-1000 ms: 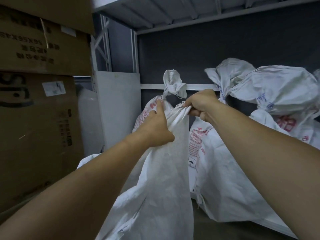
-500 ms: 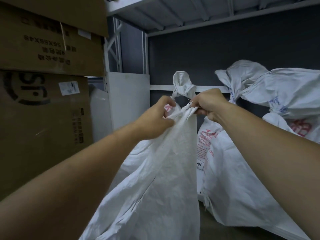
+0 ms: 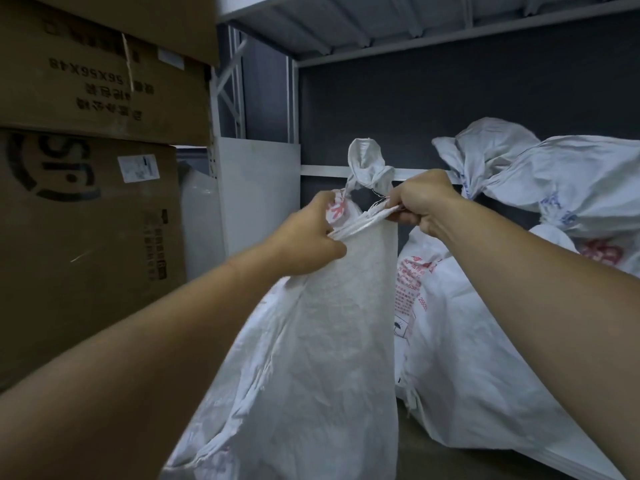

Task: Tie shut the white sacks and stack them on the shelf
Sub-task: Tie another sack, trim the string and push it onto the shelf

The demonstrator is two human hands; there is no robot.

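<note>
Open sack [image 3: 339, 341] hangs upright just before the knotted sacks [image 3: 485, 306] on the shelf [image 3: 325, 170], its mouth stretched between left grip [image 3: 311, 240] and right grip [image 3: 422, 202], both clenched on fabric; base unseen, probably resting, so gather slack evenly and twist tight before knotting.

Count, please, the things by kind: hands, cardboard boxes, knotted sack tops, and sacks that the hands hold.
Hands: 2, left hand, right hand.
Cardboard boxes: 3, top box, middle box, bottom box.
Knotted sack tops: 2, left knot, right knot.
Sacks in a grip: 1, held sack, both hands on its mouth.
Total: 8.
</note>
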